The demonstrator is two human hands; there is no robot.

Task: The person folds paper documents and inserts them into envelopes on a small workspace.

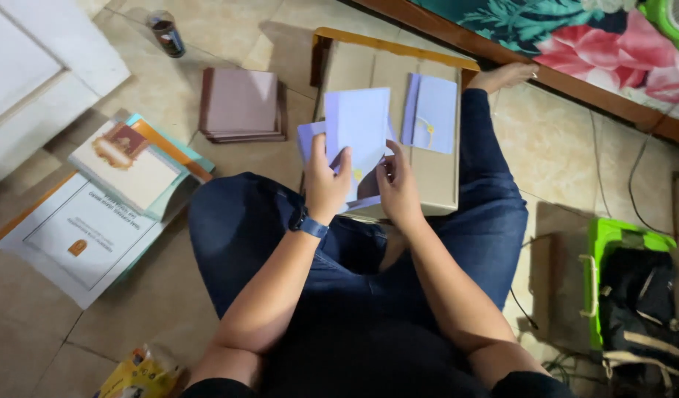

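The person wears dark blue jeans [494,221], a dark top, and a blue wristwatch [308,223], feet bare.

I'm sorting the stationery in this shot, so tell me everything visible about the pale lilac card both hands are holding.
The pale lilac card looks like plain, matte paper stock, rectangular and standing roughly upright above a low cardboard box. The left hand pinches its lower left side, thumb on the front; the right hand holds its lower right edge. A small yellowish mark shows near its bottom. Another lilac sheet peeks out behind it on the left.
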